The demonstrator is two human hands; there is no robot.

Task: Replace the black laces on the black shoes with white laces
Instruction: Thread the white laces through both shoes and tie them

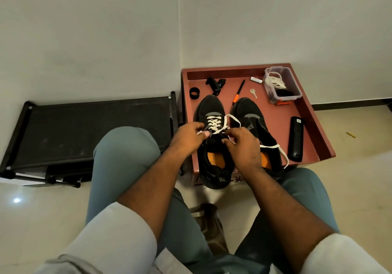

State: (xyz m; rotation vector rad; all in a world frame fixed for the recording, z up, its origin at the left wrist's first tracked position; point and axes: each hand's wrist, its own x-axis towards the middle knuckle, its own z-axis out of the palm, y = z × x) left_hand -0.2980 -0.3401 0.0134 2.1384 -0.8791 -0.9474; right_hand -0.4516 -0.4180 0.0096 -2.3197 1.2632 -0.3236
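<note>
Left hand (187, 135) fingers (202, 133) curled, pinching one end of the white lace (216, 123); right hand (244, 146) fingers (228, 141) curled round the other run of it. Lace crisscrosses the lower eyelets of the left black shoe (212, 108), just beyond both hands. Right black shoe (252, 114) sits beside it, partly under the right hand, a loose white strand trailing off its near side. Both shoes rest on the reddish table (275, 112). Farther out: clear container (282, 85) holding more white lace, key (253, 93), black remote (296, 138).

You face a pale wall (106, 30), glossy tiled floor (360, 167), and a black rack (95, 125) at your left.
</note>
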